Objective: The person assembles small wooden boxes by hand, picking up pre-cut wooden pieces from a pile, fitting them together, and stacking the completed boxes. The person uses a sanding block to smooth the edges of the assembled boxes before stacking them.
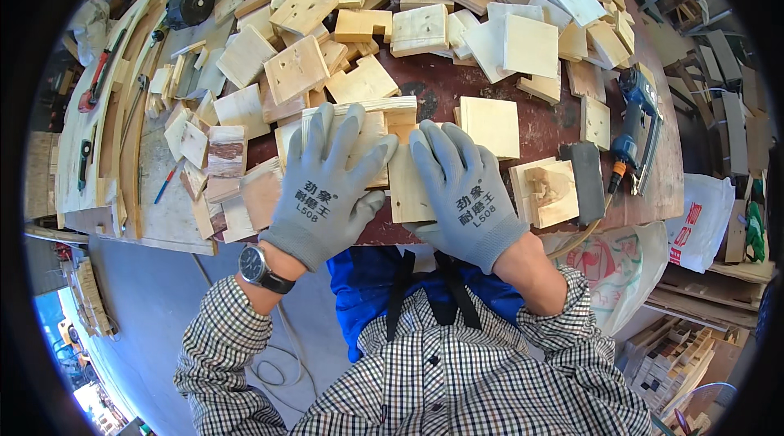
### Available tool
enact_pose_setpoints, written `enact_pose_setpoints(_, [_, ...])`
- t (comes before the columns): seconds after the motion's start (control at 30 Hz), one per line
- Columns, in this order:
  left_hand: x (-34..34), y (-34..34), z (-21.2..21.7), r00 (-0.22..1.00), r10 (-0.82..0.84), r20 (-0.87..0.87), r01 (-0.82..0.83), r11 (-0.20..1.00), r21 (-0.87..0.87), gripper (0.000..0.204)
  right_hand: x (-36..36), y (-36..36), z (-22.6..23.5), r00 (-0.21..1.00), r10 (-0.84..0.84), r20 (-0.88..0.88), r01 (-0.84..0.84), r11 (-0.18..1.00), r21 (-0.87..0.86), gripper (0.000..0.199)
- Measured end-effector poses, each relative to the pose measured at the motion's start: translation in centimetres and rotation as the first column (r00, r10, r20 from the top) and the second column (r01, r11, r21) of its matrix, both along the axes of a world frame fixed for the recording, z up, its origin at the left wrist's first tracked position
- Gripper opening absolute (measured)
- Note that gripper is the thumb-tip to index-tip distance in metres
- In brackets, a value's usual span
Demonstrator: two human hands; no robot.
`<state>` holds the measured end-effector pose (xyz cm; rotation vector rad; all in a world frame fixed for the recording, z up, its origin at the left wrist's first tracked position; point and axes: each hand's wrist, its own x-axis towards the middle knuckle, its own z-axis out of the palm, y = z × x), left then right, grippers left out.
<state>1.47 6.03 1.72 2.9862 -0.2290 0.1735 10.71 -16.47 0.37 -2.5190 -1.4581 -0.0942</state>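
Both my hands wear grey work gloves and rest on pieces of pale wood at the near edge of the table. My left hand (328,183) lies with fingers spread over a wooden strip (396,108) and the pieces below it. To its right, my right hand (467,191) grips a flat wooden block (410,191), fingers over its top and thumb low at its near edge. The underside of this block is hidden. Just beyond the right fingers lies a square wooden board (490,126).
Wooden blocks (420,28) pile up across the far side of the dark red table (539,130). A blue pneumatic nail gun (630,122) with a hose lies at the right. A wooden block with a notch (545,191) sits nearer. Far left are a black power tool (192,3) and a red-handled tool (98,81).
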Motion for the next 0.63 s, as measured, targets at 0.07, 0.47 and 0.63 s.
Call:
enact_pose_setpoints(0.07, [-0.1, -0.1, 0.2, 1.0, 0.013, -0.003, -0.013, 1.0, -0.001, 0.076, -0.1, -0.1, 0.0, 1.0, 0.0, -0.009, 0.0, 1.0, 0.001, 0.098])
enact_pose_setpoints(0.47, [-0.2, -0.2, 0.1, 0.999, 0.028, -0.033, -0.025, 0.996, 0.084, 0.096, -0.1, 0.2, 0.1, 0.999, 0.03, 0.012, -0.03, 0.999, -0.013, 0.11])
enact_pose_setpoints(0.63, [-0.4, 0.1, -0.4, 0.999, 0.044, -0.028, -0.041, 0.994, 0.1, 0.1, 0.5, 0.0, 1.2, 0.995, 0.019, -0.102, -0.024, 0.999, -0.043, 0.109])
